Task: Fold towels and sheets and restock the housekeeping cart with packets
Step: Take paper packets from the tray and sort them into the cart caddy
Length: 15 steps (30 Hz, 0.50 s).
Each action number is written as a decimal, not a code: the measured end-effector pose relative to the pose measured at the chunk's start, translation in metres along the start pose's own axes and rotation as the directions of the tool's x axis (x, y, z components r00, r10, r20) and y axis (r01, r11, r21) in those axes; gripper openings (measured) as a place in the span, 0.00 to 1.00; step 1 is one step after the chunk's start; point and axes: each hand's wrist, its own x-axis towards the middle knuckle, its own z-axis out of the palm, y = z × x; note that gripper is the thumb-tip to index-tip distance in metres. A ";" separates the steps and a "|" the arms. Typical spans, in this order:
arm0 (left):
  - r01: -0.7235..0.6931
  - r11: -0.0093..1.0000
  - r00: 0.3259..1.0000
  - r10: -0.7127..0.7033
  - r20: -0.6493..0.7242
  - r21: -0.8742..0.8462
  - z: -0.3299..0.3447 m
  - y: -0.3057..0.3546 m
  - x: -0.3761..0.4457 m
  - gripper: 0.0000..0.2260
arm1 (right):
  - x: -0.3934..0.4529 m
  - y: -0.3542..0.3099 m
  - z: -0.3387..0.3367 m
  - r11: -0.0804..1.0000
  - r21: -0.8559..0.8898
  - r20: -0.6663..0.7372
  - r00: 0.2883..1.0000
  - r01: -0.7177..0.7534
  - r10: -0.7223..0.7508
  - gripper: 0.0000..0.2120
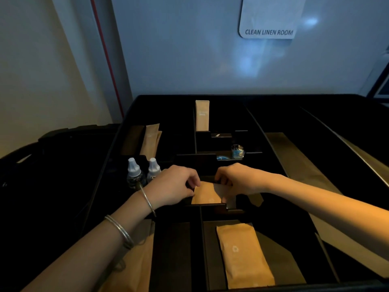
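Note:
The black divided tray of the housekeeping cart [273, 114] fills the view. In its middle compartment lies a tan paper packet [205, 194] with a white one beside it. My left hand [174, 186] pinches the packet's left top corner. My right hand [237, 180] grips the packets from the right, fingers curled over their top edge. Another tan packet [244, 253] lies flat in the near compartment. A tall tan packet [202, 115] stands upright in a far compartment, and two more [150, 140] lean at the far left.
Two small bottles with white caps [143, 171] stand just left of my left hand. A clear wrapped item with blue inside [236, 151] sits behind my hands. Long brown paper strips [299, 165] lie in the right-hand slots. A wall sign [269, 31] reads "CLEAN LINEN ROOM".

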 end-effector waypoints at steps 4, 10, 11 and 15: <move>-0.020 1.000 0.997 0.018 -0.072 -0.023 0.001 -0.002 0.000 0.11 | -0.007 0.001 -0.007 0.993 0.100 -0.117 0.992 0.063 -0.051 0.18; -0.051 0.982 0.924 -0.022 -0.381 -0.181 -0.007 -0.008 0.004 0.10 | -0.022 0.014 -0.019 0.895 0.341 -0.433 0.893 0.288 -0.122 0.13; -0.043 0.968 0.923 -0.057 -0.380 -0.248 -0.008 -0.008 0.005 0.12 | -0.026 0.014 -0.022 0.853 0.378 -0.484 0.862 0.360 -0.149 0.14; 0.011 0.816 0.978 -0.128 -0.162 -0.577 -0.006 0.003 0.004 0.11 | -0.035 0.011 -0.027 0.815 0.274 -0.612 0.746 0.511 -0.262 0.12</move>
